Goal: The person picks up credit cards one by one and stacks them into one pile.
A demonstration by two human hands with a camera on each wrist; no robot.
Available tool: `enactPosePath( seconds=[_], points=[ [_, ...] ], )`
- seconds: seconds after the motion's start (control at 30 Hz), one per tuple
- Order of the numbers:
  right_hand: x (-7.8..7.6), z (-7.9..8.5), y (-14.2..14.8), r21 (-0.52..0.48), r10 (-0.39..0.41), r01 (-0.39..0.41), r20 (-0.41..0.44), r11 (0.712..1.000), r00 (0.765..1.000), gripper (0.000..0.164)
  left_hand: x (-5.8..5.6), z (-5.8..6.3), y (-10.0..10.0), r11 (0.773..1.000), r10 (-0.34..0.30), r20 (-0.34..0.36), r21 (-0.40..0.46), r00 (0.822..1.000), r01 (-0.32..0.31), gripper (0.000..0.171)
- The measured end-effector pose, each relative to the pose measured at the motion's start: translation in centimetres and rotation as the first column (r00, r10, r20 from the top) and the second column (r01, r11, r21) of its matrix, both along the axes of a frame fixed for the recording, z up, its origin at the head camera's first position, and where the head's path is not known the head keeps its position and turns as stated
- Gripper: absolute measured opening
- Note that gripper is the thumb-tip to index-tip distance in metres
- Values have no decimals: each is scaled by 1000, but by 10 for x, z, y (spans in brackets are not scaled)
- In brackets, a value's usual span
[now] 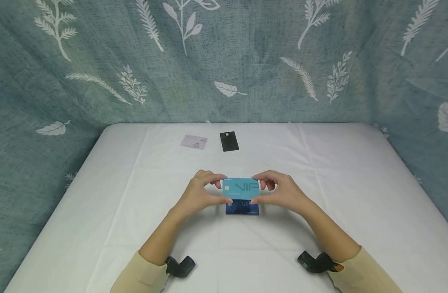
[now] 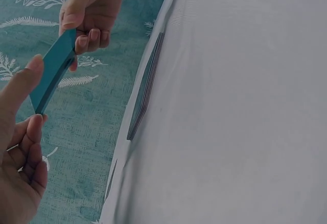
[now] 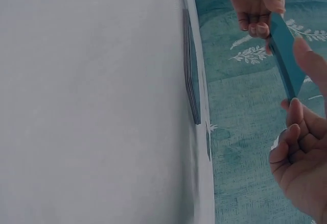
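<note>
A blue-green curtain (image 1: 245, 57) hangs behind a white table (image 1: 337, 171). The left hand (image 1: 196, 193) and right hand (image 1: 287, 193) pinch the light blue card (image 1: 242, 188), one at each end, thumbs on its near edge, fingers on its far edge. It is up over a pile (image 2: 148, 83) with a dark blue card (image 1: 242, 208) on top. Farther back lie a pink card (image 1: 191, 141) and a black card (image 1: 229, 142).

Card stack (image 1: 242, 209) is lying on table (image 1: 136, 211), below held card (image 1: 240, 188); behind, left card (image 1: 193, 142) is lying beside right card (image 1: 229, 142).
</note>
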State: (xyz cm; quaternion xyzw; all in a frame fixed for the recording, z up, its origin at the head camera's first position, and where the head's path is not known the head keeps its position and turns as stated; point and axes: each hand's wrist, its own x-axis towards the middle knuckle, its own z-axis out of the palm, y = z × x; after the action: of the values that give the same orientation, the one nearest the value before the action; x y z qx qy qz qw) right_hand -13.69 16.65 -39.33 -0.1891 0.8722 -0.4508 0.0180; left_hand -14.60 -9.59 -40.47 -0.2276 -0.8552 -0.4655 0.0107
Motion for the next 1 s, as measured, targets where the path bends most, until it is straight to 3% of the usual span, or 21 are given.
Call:
enactPosePath(
  seconds=[0.7, 1.0],
  points=[
    [-5, -18, 1, -3, 46, -46, 55, 999, 997, 55, -2, -18, -1, 998, -53, -28, -43, 998, 52, 54],
    [-3, -25, 3, 9, 54, -55, 96, 998, 994, 55, 0, -26, 0, 995, -71, -5, -64, 997, 71, 55]
  ],
)
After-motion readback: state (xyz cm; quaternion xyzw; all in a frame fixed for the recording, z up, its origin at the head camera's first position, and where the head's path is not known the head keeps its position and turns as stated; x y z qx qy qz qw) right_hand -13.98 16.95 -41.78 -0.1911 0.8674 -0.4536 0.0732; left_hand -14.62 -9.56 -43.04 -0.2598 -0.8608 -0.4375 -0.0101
